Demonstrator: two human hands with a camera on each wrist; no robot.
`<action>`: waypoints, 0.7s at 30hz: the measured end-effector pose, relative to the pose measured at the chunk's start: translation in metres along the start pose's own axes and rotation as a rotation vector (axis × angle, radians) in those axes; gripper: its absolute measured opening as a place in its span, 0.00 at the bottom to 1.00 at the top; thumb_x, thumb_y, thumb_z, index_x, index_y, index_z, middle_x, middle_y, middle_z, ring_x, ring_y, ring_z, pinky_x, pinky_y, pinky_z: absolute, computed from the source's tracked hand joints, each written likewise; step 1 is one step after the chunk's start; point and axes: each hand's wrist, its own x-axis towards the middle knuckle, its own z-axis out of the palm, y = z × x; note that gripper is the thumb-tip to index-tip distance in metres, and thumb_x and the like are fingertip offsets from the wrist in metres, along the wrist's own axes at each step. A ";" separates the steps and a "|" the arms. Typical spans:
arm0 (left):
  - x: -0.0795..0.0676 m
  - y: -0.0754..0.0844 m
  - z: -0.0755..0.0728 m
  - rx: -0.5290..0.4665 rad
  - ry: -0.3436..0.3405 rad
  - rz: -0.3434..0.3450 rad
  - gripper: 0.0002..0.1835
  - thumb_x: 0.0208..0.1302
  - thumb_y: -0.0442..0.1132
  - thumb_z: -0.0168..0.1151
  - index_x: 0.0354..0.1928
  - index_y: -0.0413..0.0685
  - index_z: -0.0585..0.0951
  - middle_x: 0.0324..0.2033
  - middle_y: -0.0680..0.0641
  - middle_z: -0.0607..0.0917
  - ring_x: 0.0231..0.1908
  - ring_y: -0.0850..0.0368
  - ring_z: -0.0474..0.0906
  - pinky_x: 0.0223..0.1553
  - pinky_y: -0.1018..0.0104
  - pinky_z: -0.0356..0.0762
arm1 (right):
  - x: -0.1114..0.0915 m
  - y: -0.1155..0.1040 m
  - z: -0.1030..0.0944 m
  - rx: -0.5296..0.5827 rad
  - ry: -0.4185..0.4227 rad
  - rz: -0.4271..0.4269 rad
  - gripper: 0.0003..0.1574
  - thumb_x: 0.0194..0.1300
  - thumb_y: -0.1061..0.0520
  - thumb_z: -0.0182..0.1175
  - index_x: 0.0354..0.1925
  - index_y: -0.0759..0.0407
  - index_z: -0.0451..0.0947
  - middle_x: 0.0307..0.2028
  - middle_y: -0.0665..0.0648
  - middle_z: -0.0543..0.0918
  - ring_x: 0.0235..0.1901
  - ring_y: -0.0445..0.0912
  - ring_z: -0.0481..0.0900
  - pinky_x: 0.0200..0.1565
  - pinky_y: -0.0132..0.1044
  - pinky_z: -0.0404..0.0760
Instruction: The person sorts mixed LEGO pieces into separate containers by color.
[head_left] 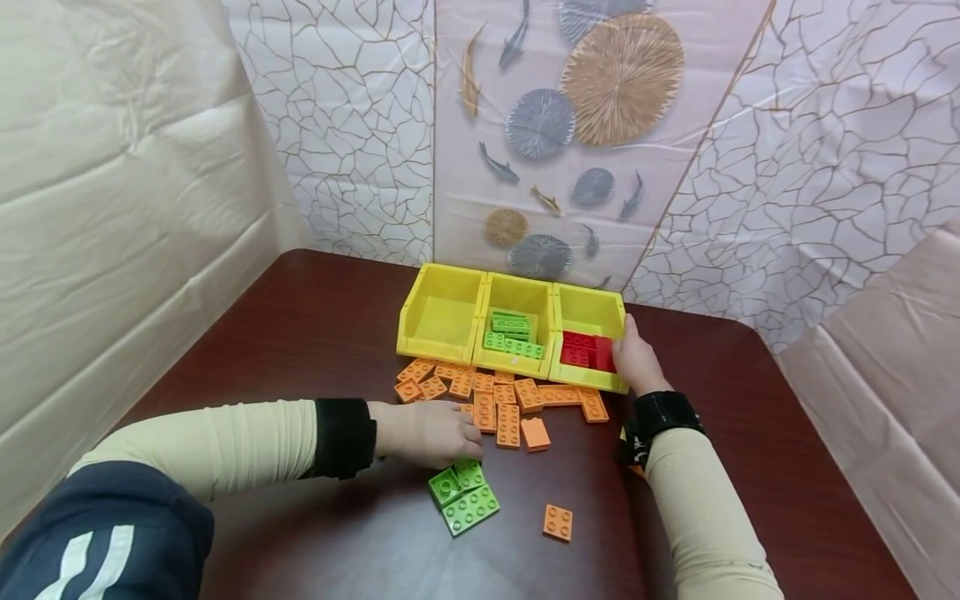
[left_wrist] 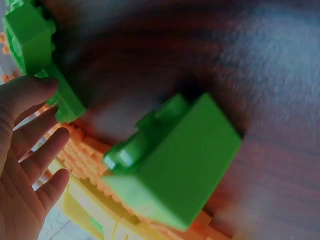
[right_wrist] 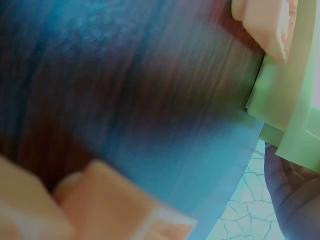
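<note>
My left hand (head_left: pixel 431 432) reaches over a small group of green bricks (head_left: pixel 470 508) in front of the bins. In the left wrist view its thumb overlaps one green brick (left_wrist: pixel 70 97), the fingers loosely spread beside it. Another green brick (left_wrist: pixel 185 165) stands large in the foreground. My right hand (head_left: pixel 639 360) grips the side wall of the rightmost yellow bin (head_left: pixel 592 306), beside the red bricks (head_left: pixel 579 350) inside. In the right wrist view the bin wall partly hides that hand (right_wrist: pixel 300 200).
Many orange bricks (head_left: pixel 508 427) lie scattered before the bins. One orange brick (head_left: pixel 558 522) sits apart, nearer the front. The middle yellow bin (head_left: pixel 517 287) holds several green bricks; the left yellow bin (head_left: pixel 442 312) stands beside it. A patterned cloth hangs behind the table (head_left: pixel 315 317).
</note>
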 end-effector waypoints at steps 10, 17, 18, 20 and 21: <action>0.001 -0.009 -0.007 0.000 0.077 -0.019 0.13 0.60 0.40 0.60 0.48 0.56 0.80 0.41 0.56 0.80 0.42 0.61 0.76 0.41 0.67 0.72 | -0.003 -0.001 -0.001 0.010 -0.002 0.003 0.39 0.74 0.57 0.32 0.71 0.56 0.21 0.65 0.73 0.56 0.59 0.62 0.63 0.56 0.56 0.64; 0.004 -0.035 -0.031 -0.010 0.221 -0.117 0.10 0.58 0.39 0.62 0.43 0.52 0.80 0.38 0.54 0.81 0.40 0.59 0.77 0.44 0.65 0.73 | -0.002 0.000 -0.002 0.015 0.001 -0.007 0.39 0.74 0.57 0.31 0.71 0.56 0.20 0.65 0.73 0.55 0.59 0.63 0.63 0.56 0.56 0.64; 0.007 -0.041 -0.035 -0.024 0.229 -0.149 0.10 0.58 0.40 0.62 0.42 0.51 0.79 0.38 0.54 0.81 0.40 0.59 0.77 0.44 0.66 0.73 | -0.002 0.000 -0.002 0.017 0.001 -0.008 0.39 0.74 0.57 0.31 0.71 0.56 0.20 0.65 0.73 0.55 0.59 0.63 0.62 0.56 0.56 0.64; 0.013 -0.055 -0.042 -0.051 0.241 -0.226 0.10 0.58 0.40 0.62 0.42 0.50 0.79 0.38 0.53 0.81 0.40 0.59 0.76 0.45 0.65 0.72 | -0.002 0.001 -0.001 0.022 0.000 -0.012 0.39 0.74 0.57 0.31 0.71 0.56 0.20 0.65 0.74 0.55 0.59 0.63 0.62 0.57 0.56 0.64; 0.017 -0.062 -0.044 -0.071 0.242 -0.268 0.10 0.58 0.39 0.62 0.42 0.49 0.79 0.39 0.52 0.81 0.41 0.58 0.76 0.46 0.65 0.72 | -0.002 0.002 0.000 0.023 0.000 -0.014 0.39 0.74 0.57 0.31 0.71 0.56 0.21 0.65 0.74 0.56 0.59 0.63 0.63 0.56 0.56 0.64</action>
